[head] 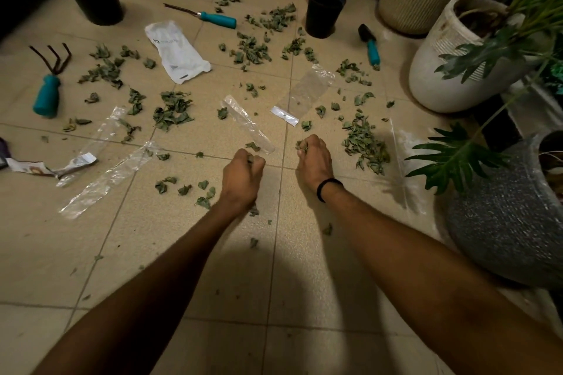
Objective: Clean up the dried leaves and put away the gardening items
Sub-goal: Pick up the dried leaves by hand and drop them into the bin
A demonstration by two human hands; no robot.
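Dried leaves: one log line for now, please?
right hand grips crumpled dried green leaves | left hand grips leaves too | teal-handled garden rake untouched on beige tiled floor

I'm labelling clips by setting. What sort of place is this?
Probably a home balcony or patio plant corner: tiled floor, a white planter, a teal-handled hand rake, dried leaves scattered about.

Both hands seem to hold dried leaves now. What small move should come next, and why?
Probably move both handfuls onto the heap of dried green leaves beside the right hand and release them. The left hand and right hand each grip leaves, and that heap lies nearest.
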